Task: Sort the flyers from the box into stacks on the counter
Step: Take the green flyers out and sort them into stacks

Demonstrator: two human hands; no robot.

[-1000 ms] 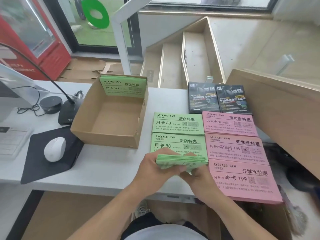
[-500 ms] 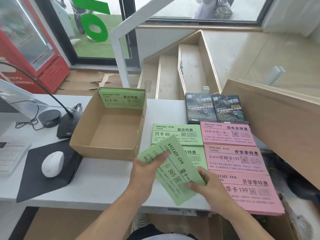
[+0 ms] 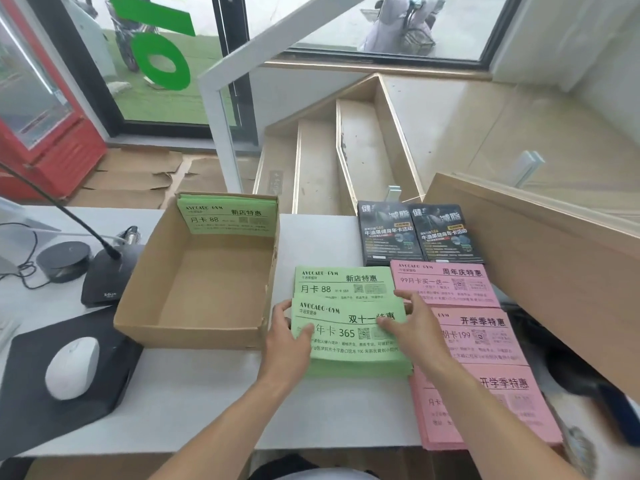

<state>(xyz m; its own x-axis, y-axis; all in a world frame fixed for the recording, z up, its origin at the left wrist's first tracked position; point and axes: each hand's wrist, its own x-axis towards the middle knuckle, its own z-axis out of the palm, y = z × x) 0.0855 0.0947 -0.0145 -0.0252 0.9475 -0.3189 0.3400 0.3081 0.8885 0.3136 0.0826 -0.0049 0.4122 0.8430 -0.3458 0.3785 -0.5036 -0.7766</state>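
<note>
The open cardboard box (image 3: 194,332) sits mid-counter; a few green flyers (image 3: 228,220) lean against its far inner wall and its floor is otherwise bare. To its right a green "88" stack (image 3: 343,282) lies flat. Just in front of that stack, a green "365" flyer stack (image 3: 349,349) rests on the counter. My left hand (image 3: 291,337) grips its left edge, thumb on top. My right hand (image 3: 412,332) lies over its right end, thumb at the far edge. Three pink stacks (image 3: 446,282) (image 3: 485,337) (image 3: 502,410) run down the right, two black stacks (image 3: 388,233) (image 3: 446,233) behind them.
A white mouse (image 3: 71,367) on a dark pad and a gooseneck microphone base (image 3: 104,282) sit left of the box. A raised wooden ledge (image 3: 554,271) borders the counter at right. Bare white counter (image 3: 194,403) shows in front of the box. Stairs drop away behind.
The green bundle I held edge-up in both hands was turned face-up and laid flat on the counter in front of the "88" stack, covering the green flyer there. My head tilted upward.
</note>
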